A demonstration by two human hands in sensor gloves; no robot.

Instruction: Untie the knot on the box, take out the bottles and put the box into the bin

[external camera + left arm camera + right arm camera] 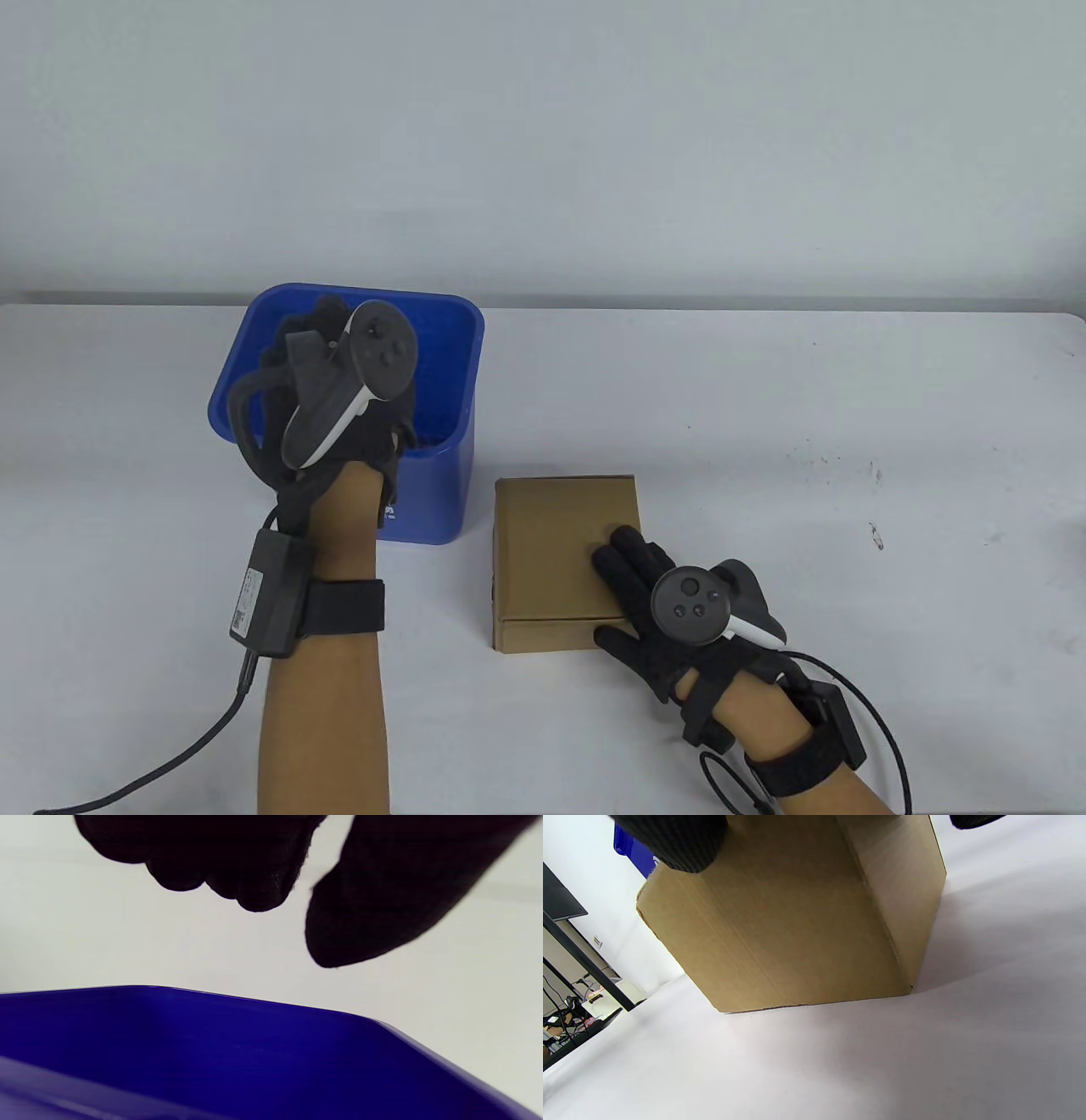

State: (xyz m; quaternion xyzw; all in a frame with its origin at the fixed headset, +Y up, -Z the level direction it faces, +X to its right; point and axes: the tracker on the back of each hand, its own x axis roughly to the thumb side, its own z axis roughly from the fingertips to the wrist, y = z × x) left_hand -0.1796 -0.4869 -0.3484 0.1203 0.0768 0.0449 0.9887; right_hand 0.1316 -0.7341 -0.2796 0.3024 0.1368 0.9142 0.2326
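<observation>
A plain brown cardboard box (551,543) lies closed on the white table, just right of the blue bin (433,492). No string or bottle shows on it. My right hand (615,586) rests on the box's near right corner, fingers flat on the lid and thumb against the front face. The right wrist view shows the box's (797,921) side walls close up, with my thumb (678,840) on them. My left hand (316,316) hovers over the bin's mouth. In the left wrist view its fingers (254,878) hang loosely curled, holding nothing, above the bin's rim (212,1035).
The table top (806,475) stretches bare to the right of the box, with a few dark specks. A grey wall stands behind. Cables trail from both wrists to the near edge. The bin's inside is hidden by my left hand.
</observation>
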